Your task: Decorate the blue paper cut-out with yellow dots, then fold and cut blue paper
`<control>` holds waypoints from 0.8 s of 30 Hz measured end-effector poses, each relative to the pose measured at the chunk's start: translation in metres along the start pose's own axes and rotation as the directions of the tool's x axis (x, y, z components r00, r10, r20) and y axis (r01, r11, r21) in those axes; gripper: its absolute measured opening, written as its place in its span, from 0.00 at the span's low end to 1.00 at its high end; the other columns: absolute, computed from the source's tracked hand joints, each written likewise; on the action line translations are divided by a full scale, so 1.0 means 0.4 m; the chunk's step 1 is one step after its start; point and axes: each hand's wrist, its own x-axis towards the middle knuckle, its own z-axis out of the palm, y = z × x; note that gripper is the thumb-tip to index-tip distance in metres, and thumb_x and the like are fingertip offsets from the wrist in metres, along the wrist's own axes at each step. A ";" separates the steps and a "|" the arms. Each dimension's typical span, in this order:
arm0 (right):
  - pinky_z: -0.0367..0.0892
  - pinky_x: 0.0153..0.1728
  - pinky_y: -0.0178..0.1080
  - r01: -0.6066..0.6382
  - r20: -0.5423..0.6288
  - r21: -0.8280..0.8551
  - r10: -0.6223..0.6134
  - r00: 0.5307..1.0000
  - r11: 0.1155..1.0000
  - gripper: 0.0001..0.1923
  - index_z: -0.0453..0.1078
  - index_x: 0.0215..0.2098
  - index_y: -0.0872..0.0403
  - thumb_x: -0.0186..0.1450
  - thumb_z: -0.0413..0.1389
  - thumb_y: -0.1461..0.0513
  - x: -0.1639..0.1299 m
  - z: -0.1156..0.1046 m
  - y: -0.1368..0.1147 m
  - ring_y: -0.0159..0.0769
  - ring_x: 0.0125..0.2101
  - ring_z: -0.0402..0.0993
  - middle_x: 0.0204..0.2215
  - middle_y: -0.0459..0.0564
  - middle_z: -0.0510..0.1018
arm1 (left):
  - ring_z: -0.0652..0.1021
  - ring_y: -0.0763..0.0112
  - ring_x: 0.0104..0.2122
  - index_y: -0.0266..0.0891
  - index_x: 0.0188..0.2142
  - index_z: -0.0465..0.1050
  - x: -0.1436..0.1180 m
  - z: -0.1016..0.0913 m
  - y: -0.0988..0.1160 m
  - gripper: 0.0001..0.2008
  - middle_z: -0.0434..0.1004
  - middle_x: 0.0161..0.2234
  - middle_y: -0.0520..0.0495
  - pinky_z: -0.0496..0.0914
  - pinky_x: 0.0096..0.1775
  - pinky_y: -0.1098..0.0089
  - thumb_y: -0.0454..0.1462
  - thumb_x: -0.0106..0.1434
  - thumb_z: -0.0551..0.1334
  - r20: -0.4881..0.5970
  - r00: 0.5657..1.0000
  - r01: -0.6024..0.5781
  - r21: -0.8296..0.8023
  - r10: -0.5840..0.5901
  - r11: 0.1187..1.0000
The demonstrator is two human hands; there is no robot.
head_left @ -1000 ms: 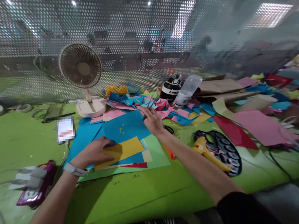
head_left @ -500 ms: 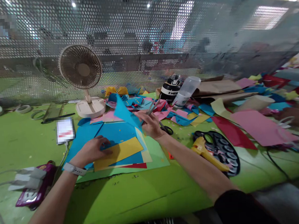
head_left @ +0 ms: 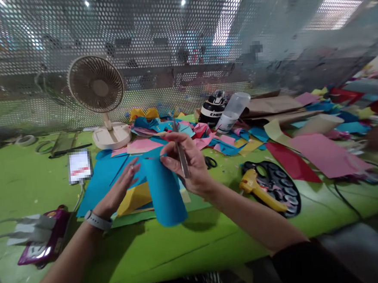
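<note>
Lifted off the paper stack since a second ago, your right hand (head_left: 191, 167) now pinches a blue sheet (head_left: 165, 195) upright above the green tabletop (head_left: 183, 249), a thin metal tool (head_left: 181, 157) clamped in the same grip. Your left hand (head_left: 119, 189) hovers open-fingered beside the sheet's curled edge, over flat yellow paper (head_left: 133, 199); bare tabletop lies nearer you.
</note>
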 end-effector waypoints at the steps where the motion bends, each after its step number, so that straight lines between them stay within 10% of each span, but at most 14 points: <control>1: 0.67 0.27 0.31 -0.052 0.036 0.064 0.050 0.998 0.997 0.19 0.62 0.50 0.43 0.62 0.60 0.56 -0.006 0.003 -0.011 0.29 0.29 0.68 0.33 0.42 0.71 | 0.56 0.52 0.64 0.44 0.67 0.41 -0.002 -0.004 0.003 0.44 0.49 0.67 0.40 0.63 0.55 0.53 0.65 0.58 0.35 -0.024 0.996 -0.083 0.000 0.083 0.997; 5: 0.63 0.24 0.29 -0.220 0.095 0.182 0.205 0.974 0.958 0.20 0.64 0.49 0.45 0.59 0.62 0.55 -0.028 -0.008 -0.015 0.27 0.26 0.65 0.31 0.42 0.71 | 0.52 0.49 0.65 0.44 0.63 0.56 -0.016 -0.027 0.024 0.47 0.50 0.67 0.41 0.53 0.60 0.51 0.68 0.52 0.48 0.136 0.942 -0.299 -0.088 0.308 0.950; 11: 0.63 0.27 0.29 -0.257 -0.033 0.109 0.262 0.965 0.960 0.18 0.65 0.46 0.46 0.59 0.62 0.57 -0.074 -0.045 0.012 0.27 0.28 0.67 0.30 0.42 0.71 | 0.72 0.55 0.48 0.41 0.42 0.72 -0.045 0.030 0.064 0.28 0.74 0.44 0.44 0.67 0.50 0.58 0.52 0.45 0.71 0.301 0.943 -0.129 -0.067 0.143 0.989; 16: 0.67 0.32 0.33 -0.152 -0.005 -0.209 0.154 0.988 0.966 0.15 0.62 0.49 0.47 0.64 0.56 0.57 -0.098 -0.084 0.036 0.31 0.33 0.71 0.32 0.44 0.73 | 0.58 0.81 0.18 0.39 0.22 0.59 -0.070 0.038 0.105 0.18 0.55 0.19 0.58 0.58 0.20 0.77 0.46 0.56 0.65 0.301 0.953 0.020 -0.139 0.024 0.990; 18: 0.67 0.34 0.35 -0.093 0.118 -0.546 0.187 0.975 0.833 0.14 0.62 0.51 0.49 0.67 0.50 0.59 -0.096 -0.114 0.064 0.33 0.34 0.73 0.35 0.47 0.74 | 0.54 0.82 0.18 0.39 0.22 0.60 -0.078 0.002 0.113 0.18 0.51 0.18 0.59 0.53 0.18 0.78 0.45 0.55 0.66 0.244 0.970 0.016 -0.111 0.012 0.994; 20: 0.67 0.35 0.37 0.039 0.252 -0.867 0.371 0.894 0.496 0.14 0.65 0.50 0.50 0.67 0.48 0.63 -0.091 -0.148 0.099 0.37 0.36 0.74 0.36 0.51 0.76 | 0.57 0.81 0.18 0.39 0.23 0.64 -0.083 -0.042 0.114 0.16 0.55 0.18 0.58 0.56 0.19 0.77 0.46 0.54 0.66 0.276 0.961 0.026 -0.049 -0.012 0.998; 24: 0.64 0.30 0.39 0.105 0.203 -0.972 0.527 0.825 0.210 0.19 0.71 0.46 0.52 0.62 0.48 0.71 -0.079 -0.198 0.146 0.44 0.32 0.75 0.31 0.56 0.77 | 0.66 0.74 0.21 0.40 0.21 0.71 -0.077 -0.096 0.098 0.14 0.65 0.19 0.53 0.65 0.23 0.73 0.48 0.50 0.68 0.367 0.927 -0.004 0.212 -0.076 0.977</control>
